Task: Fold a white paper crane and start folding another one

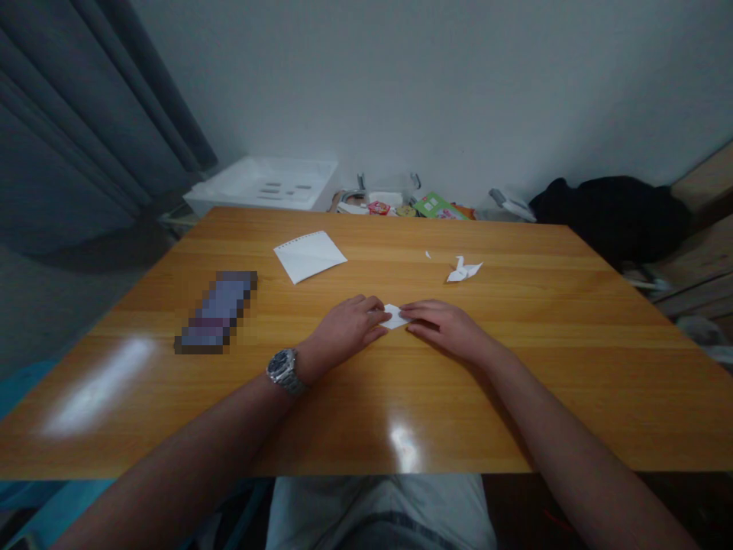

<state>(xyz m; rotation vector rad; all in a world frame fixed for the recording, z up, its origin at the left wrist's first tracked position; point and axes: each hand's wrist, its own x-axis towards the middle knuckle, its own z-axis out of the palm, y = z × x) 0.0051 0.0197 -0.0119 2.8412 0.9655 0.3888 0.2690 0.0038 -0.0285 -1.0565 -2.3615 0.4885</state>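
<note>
A small folded piece of white paper (393, 315) lies on the wooden table between my hands. My left hand (352, 321) grips its left edge with the fingertips, and a metal watch sits on that wrist. At the right edge, my right hand (440, 321) has its fingers closed on the same paper. Parts of the paper are covered by the fingers. Beyond my right hand stands a white origami crane (463, 270).
A perforated sheet of white paper (310, 256) lies farther back. A blurred-out phone-like object (217, 312) is on the left. One paper scrap (427, 254) lies near the crane. Behind the table (366, 412) are a white plastic tray (263, 179) and a green packet (440, 206).
</note>
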